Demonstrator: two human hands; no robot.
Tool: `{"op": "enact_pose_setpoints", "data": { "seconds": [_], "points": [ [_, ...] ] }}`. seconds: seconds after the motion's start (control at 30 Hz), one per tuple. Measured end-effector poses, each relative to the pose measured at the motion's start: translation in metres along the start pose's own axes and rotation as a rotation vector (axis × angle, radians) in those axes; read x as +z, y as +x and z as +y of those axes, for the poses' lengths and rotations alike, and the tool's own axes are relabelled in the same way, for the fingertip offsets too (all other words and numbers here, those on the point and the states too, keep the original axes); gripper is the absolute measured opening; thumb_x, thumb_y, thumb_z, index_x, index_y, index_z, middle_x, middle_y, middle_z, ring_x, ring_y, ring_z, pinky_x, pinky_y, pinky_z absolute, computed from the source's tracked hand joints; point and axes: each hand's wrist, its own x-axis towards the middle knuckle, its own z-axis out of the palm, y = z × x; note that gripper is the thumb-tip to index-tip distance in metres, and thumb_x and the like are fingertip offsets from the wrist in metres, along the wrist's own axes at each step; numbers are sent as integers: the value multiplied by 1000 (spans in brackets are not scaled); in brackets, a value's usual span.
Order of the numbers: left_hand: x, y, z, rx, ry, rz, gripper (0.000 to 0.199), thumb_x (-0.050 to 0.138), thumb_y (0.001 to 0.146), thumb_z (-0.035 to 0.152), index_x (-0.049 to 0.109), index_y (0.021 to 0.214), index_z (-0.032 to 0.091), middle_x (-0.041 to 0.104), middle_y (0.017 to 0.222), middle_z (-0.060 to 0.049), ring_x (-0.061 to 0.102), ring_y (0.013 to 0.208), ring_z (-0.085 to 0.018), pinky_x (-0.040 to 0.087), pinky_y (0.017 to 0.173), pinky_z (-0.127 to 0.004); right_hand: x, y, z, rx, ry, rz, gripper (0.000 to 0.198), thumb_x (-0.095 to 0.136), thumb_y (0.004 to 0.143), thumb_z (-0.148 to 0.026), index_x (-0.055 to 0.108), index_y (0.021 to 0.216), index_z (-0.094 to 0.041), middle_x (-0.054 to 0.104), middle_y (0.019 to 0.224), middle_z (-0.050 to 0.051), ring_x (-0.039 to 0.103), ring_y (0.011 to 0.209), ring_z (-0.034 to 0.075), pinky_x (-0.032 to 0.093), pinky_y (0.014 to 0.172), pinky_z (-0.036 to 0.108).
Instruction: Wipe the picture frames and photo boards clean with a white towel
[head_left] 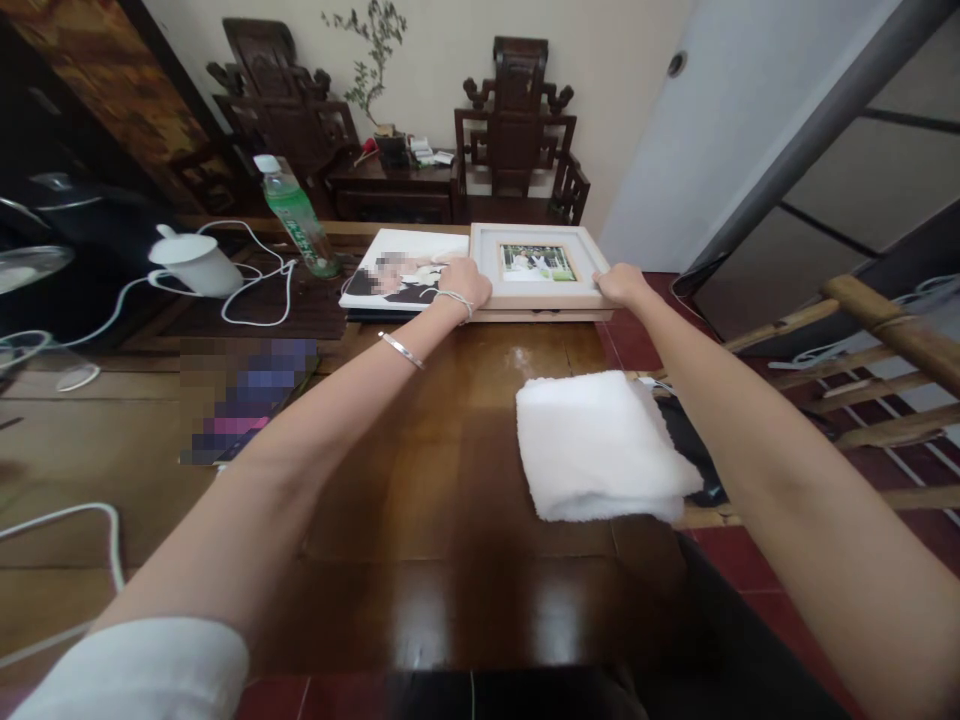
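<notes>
A picture frame (540,292) with a pale wood border and a small outdoor photo lies at the far end of the table, face up. My left hand (466,283) closes on its left side, wearing a cord bracelet and a silver bangle at the wrist and forearm. On the opposite side, my right hand (624,284) grips the frame's right edge, thumb on top. Left of the frame, partly behind my left hand, is a white photo book (390,250) with a blurred picture on its cover. Nearer to me, a folded white towel (600,440) rests by the table's right edge.
A green-labelled bottle (300,220), a lidded white cup (195,265) and white cables stand or lie on the left. A pixelated flat object (255,400) lies near my left forearm. Dark carved chairs (517,130) and a potted plant (390,145) are beyond; a wooden rack (862,400) stands right.
</notes>
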Motion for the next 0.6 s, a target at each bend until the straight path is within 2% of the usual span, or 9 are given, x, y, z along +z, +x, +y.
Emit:
{"op": "enact_pose_setpoints", "data": {
  "seconds": [0.23, 0.3, 0.43, 0.53, 0.6],
  "points": [
    [-1, -5, 2, -25, -198, 54, 15, 56, 66, 5, 53, 76, 16, 58, 114, -18, 21, 144, -40, 26, 116, -45, 5, 1, 4, 41, -278, 31, 28, 70, 73, -26, 66, 93, -7, 61, 118, 28, 41, 131, 42, 30, 108, 57],
    [-1, -4, 2, -6, -140, 42, 14, 58, 68, 7, 54, 78, 15, 57, 116, -19, 23, 144, -40, 26, 115, -47, 5, -2, 3, 35, -301, 29, 27, 70, 74, -26, 65, 93, -7, 61, 117, 28, 43, 129, 43, 31, 107, 58],
    [-6, -4, 2, 28, 139, 8, 14, 63, 72, 15, 56, 85, 16, 58, 120, -18, 30, 140, -40, 25, 115, -51, 5, -11, -7, -21, -305, 38, 24, 65, 77, -24, 64, 96, -10, 60, 116, 25, 44, 127, 41, 28, 107, 60],
    [-20, -6, 1, 45, 211, 14, 16, 68, 73, 26, 58, 78, 16, 62, 112, -20, 41, 133, -42, 27, 113, -53, 2, -28, -21, -148, -293, 60, 26, 59, 80, -21, 61, 105, -12, 57, 122, 21, 40, 130, 37, 23, 110, 59],
    [-38, -4, -4, 90, 253, -18, 22, 68, 75, 34, 57, 70, 16, 64, 103, -22, 49, 125, -43, 31, 110, -52, -3, -53, -29, -264, -279, 56, 29, 58, 80, -20, 59, 109, -15, 56, 125, 17, 40, 130, 33, 22, 112, 55]
  ]
}}
